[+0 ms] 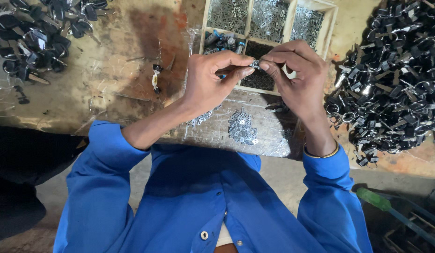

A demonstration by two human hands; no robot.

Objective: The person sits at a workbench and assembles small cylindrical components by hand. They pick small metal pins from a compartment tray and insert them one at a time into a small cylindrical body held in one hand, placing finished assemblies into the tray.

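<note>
Now both hands pinch one tiny piece over the wooden tray (333, 21).
Left hand (212, 82) and right hand (297, 77) clamp a small silvery metal part (256, 64), glinting, mostly hidden between fingertips.

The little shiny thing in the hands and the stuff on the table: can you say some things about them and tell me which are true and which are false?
1. Both hands, left hand and right hand, pinch one small metal part. True.
2. The wooden tray has just one compartment. False: it has several.
3. A pile of black pieces lies on the person's right. True.
4. The sleeves are red. False: they are blue.
</note>
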